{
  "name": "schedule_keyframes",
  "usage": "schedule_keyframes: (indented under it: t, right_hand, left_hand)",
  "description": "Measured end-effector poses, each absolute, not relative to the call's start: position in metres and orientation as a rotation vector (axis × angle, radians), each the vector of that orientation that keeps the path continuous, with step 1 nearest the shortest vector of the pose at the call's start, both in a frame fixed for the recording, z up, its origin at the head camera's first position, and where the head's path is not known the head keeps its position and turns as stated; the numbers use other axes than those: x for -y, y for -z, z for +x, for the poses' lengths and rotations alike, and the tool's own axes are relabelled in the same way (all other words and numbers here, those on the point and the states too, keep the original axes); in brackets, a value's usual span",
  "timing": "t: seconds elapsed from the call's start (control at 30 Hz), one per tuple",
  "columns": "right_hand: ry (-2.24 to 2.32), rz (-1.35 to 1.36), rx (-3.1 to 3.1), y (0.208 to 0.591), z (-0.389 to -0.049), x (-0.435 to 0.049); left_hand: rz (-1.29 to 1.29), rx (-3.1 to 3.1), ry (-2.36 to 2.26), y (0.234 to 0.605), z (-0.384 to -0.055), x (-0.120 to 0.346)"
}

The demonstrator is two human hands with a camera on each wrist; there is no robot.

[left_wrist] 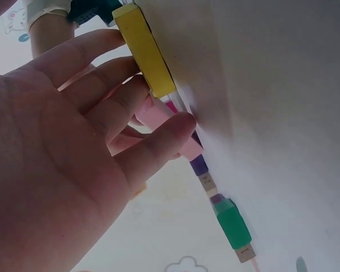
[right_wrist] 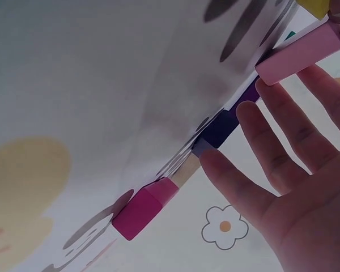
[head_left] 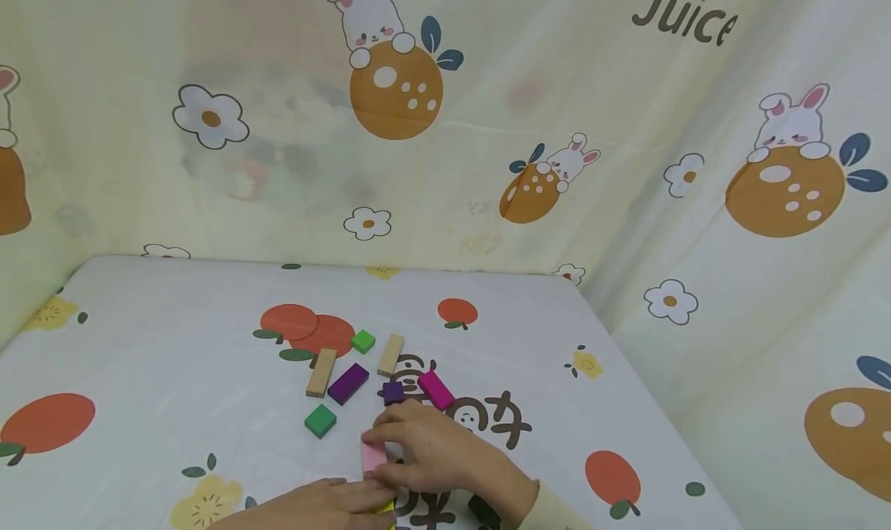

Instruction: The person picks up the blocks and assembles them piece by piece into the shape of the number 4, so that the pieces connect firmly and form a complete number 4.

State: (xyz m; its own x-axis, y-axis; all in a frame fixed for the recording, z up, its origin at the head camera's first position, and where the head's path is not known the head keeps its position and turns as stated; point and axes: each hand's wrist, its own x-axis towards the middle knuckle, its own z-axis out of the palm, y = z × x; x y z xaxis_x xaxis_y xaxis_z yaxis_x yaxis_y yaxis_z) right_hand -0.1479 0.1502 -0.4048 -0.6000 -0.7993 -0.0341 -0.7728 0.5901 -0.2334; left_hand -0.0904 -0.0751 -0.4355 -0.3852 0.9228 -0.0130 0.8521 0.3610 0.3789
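A pink block (head_left: pixel 373 457) lies near the front of the table, and my right hand (head_left: pixel 435 449) holds it, fingertips at its far end and thumb at its near end. In the right wrist view the pink block (right_wrist: pixel 300 54) tilts slightly, with the other fingers spread. My left hand (head_left: pixel 320 507) is over a yellow block (left_wrist: pixel 144 51), just in front of the pink one. Its fingertips pass behind the yellow block's upper edge in the left wrist view. The left thumb reaches down apart from them, overlapping the pink block there.
Beyond my hands lie a green block (head_left: pixel 320 421), a purple block (head_left: pixel 348 383), a dark purple block (head_left: pixel 393 393), a magenta block (head_left: pixel 436 391), a light green block (head_left: pixel 363 341) and two wooden blocks (head_left: pixel 321 373). A dark object (head_left: pixel 483 510) sits by the right forearm. Patterned curtains (head_left: pixel 278 166) stand behind.
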Motion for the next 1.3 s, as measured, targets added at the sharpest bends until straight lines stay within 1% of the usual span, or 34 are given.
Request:
schedule_keyframes:
  t: [0.17,0.43,0.63,0.8,1.03,1.3]
  right_hand:
    - [0.313,-1.359,-2.681,0.4059,-0.1484,-0.1507]
    - [0.303,-1.372,-2.685,0.4061,-0.1481,-0.1521]
    - [0.316,-1.333,-2.671,0.4057,-0.1476,-0.1518]
    - [0.285,-1.35,-2.696,0.4061,-0.1465,-0.1501]
    - [0.25,-1.322,-2.713,0.408,-0.1467,-0.1497]
    - [0.216,-1.332,-2.722,0.4083,-0.147,-0.15]
  left_hand:
    - [1.562,-2.407,-0.475,0.4353,-0.0898,0.0749]
    - [1.598,-2.443,-0.439,0.4353,-0.09,0.0749]
    - [1.544,-2.423,-0.432,0.4357,-0.0892,0.0738]
    - [1.55,-2.428,-0.414,0.4373,-0.0902,0.0735]
    - [1.464,-2.403,-0.362,0.4356,-0.0892,0.0726]
    - [1.436,-2.406,-0.329,0.4363,-0.0907,0.0721]
